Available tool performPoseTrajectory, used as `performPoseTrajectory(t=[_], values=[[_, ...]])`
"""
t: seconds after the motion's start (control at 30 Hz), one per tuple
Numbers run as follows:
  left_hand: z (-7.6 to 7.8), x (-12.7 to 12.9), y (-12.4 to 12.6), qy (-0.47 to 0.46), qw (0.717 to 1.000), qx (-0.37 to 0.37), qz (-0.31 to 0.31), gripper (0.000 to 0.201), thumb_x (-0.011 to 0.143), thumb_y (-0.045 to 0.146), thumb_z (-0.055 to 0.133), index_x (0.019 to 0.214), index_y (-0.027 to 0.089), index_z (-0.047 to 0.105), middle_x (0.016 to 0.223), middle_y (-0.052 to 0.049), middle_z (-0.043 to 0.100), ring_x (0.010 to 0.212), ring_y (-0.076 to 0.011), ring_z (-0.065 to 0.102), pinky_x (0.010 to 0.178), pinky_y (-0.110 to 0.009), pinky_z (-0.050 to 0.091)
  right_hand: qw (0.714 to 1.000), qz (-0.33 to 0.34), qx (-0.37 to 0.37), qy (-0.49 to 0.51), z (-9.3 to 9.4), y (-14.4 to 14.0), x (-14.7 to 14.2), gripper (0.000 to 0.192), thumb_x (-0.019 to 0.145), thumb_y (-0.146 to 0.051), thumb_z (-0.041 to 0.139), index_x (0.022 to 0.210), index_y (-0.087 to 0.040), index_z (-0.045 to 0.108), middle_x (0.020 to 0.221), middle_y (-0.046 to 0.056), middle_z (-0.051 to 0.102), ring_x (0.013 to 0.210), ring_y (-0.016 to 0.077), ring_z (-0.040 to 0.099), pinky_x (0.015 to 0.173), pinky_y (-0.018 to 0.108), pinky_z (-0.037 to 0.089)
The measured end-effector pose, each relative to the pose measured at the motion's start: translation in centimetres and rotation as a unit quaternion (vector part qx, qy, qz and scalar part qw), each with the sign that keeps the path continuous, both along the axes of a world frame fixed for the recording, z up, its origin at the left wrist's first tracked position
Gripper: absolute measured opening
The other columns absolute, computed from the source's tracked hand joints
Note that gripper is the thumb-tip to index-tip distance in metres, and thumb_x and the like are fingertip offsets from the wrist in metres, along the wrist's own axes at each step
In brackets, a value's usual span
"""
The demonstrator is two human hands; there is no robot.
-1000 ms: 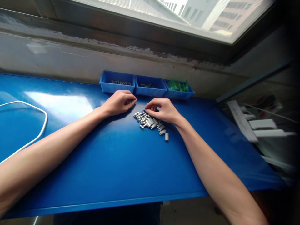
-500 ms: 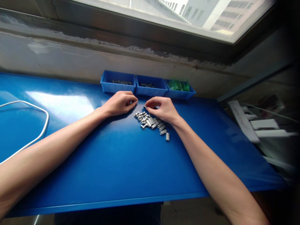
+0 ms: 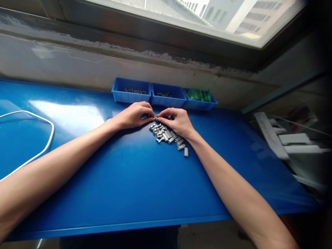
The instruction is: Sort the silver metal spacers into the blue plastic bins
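My left hand (image 3: pixel 136 114) and my right hand (image 3: pixel 178 121) meet fingertip to fingertip just above the blue table. Between the pinched tips shows a small shiny metal piece (image 3: pixel 156 118), too small and covered for its kind to be sure. The right fingers are closed on it; what the left pinch holds is hidden. Right below the hands lies a loose pile of small bolts (image 3: pixel 157 129), mixed on its right side with grey metal hex sleeves (image 3: pixel 171 136). One sleeve (image 3: pixel 186 152) stands apart at the pile's near right end.
Three blue bins stand in a row behind the hands: a left bin (image 3: pixel 131 98) and a middle bin (image 3: pixel 168 101) with metal parts, and a right bin (image 3: pixel 202 105) with green bags (image 3: pixel 199 94). A white cable (image 3: pixel 52 133) curves over the table (image 3: pixel 124 193) at left.
My right hand has moved left with the small metal piece, and its fingertips now meet those of my left hand. The left hand has shifted slightly right. The pile looks the same.
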State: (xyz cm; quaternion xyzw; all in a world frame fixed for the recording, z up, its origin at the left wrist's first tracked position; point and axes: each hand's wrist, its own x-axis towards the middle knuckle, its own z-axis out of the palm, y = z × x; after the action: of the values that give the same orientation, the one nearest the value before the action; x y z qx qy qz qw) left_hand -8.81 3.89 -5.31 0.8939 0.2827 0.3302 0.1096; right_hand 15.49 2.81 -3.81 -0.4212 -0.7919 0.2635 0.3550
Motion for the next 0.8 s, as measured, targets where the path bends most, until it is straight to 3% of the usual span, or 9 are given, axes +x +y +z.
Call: performPoseTrajectory(t=[0.2, 0.37, 0.47, 0.63, 0.7, 0.8], values=[[0.1, 0.0, 0.0, 0.002, 1.000, -0.015, 0.002, 0.023, 0.099, 0.036, 0.065, 0.099, 0.018, 0.080, 0.102, -0.010, 0.076, 0.093, -0.0213, 0.072, 0.084, -0.032, 0.056, 1.000, 0.015, -0.005, 0.012, -0.1, 0.1, 0.3, 0.013, 0.083, -0.033, 0.083, 0.092, -0.024, 0.086, 0.094, 0.004, 0.085, 0.089, 0.0237, 0.076, 0.077, 0.034, 0.054], [0.0, 0.0, -0.1, -0.031, 0.999, 0.031, 0.024, 0.019, 0.099, 0.032, 0.068, 0.096, 0.018, 0.081, 0.098, -0.008, 0.077, 0.089, -0.0194, 0.072, 0.080, -0.030, 0.055, 0.997, 0.001, -0.051, 0.053, -0.4, 0.5, 0.7, 0.022, 0.084, -0.040, 0.082, 0.094, -0.021, 0.085, 0.093, 0.005, 0.084, 0.081, 0.0214, 0.074, 0.073, 0.032, 0.056], [0.3, -0.3, 0.3, -0.090, 0.986, 0.097, 0.106, 0.019, 0.099, 0.033, 0.070, 0.093, 0.019, 0.081, 0.097, -0.007, 0.078, 0.087, -0.0192, 0.072, 0.080, -0.031, 0.055, 0.997, -0.002, -0.057, 0.057, -0.7, 0.8, 0.9, 0.025, 0.084, -0.043, 0.081, 0.093, -0.020, 0.084, 0.091, 0.005, 0.083, 0.078, 0.0208, 0.072, 0.071, 0.033, 0.055], [1.4, -2.0, 1.1, -0.159, 0.929, 0.140, 0.302, 0.029, 0.102, 0.046, 0.068, 0.092, 0.021, 0.079, 0.091, -0.004, 0.076, 0.072, -0.0162, 0.062, 0.070, -0.034, 0.049, 0.998, -0.007, -0.042, 0.038, -0.4, 0.6, 0.7, 0.021, 0.086, -0.040, 0.077, 0.094, -0.021, 0.083, 0.094, 0.005, 0.083, 0.078, 0.0212, 0.071, 0.072, 0.034, 0.054], [1.5, -2.8, 1.3, -0.139, 0.922, 0.128, 0.339, 0.040, 0.104, 0.055, 0.061, 0.094, 0.020, 0.078, 0.092, -0.003, 0.075, 0.068, -0.0134, 0.056, 0.071, -0.035, 0.047, 1.000, -0.002, -0.007, 0.007, 0.2, 0.3, 0.8, 0.020, 0.087, -0.037, 0.075, 0.098, -0.022, 0.082, 0.101, 0.007, 0.082, 0.087, 0.0234, 0.072, 0.077, 0.035, 0.055], [1.5, -3.3, 1.2, -0.092, 0.932, 0.097, 0.338, 0.051, 0.110, 0.058, 0.048, 0.101, 0.015, 0.075, 0.101, -0.003, 0.074, 0.068, -0.0095, 0.051, 0.075, -0.033, 0.047, 0.994, 0.000, 0.076, -0.081, 1.4, -0.1, 1.4, 0.022, 0.084, -0.034, 0.075, 0.101, -0.021, 0.079, 0.104, 0.009, 0.078, 0.096, 0.0259, 0.069, 0.083, 0.037, 0.053]])
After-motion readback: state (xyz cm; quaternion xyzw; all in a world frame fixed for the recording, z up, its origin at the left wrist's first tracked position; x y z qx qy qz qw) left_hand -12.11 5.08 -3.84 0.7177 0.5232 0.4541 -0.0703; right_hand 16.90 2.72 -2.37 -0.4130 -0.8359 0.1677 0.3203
